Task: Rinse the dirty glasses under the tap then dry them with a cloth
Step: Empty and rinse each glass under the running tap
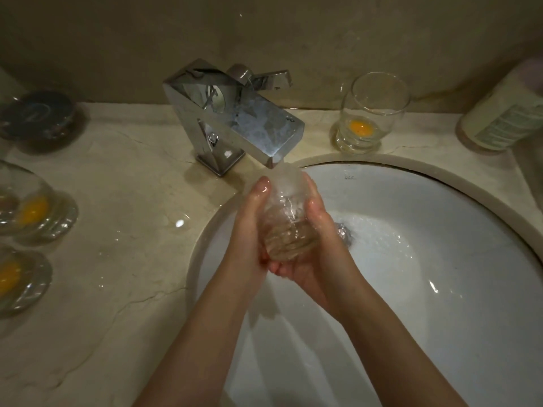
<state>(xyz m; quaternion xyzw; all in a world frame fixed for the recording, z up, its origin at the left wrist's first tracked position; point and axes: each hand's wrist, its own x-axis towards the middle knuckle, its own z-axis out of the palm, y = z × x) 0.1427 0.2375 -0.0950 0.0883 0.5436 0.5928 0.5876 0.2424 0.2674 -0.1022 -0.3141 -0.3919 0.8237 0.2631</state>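
**Glass under running tap, held in both hands**

Two bare forearms enter from the bottom edge and meet over the white sink [440,289]. The left hand [249,227] and the right hand [317,245] hold one clear glass [286,221] between them, tilted with its mouth up toward the tap [235,118]. Left grip: clamped, thumb lying up the side of the glass. Right grip: clamped, fingers curled beneath the base. Water runs from the spout into the glass and spills into the basin near the drain [342,232].

On the marble desk [123,259], right of the tap, a second glass [370,113] stands upright with yellow residue at its bottom. Two further soiled glasses [35,207] [17,280] sit at the left edge, distorted by the lens. A dark lidded dish [38,116] stands behind them. A pale bottle [505,113] stands at far right. Water droplets mark the desk beside the sink.
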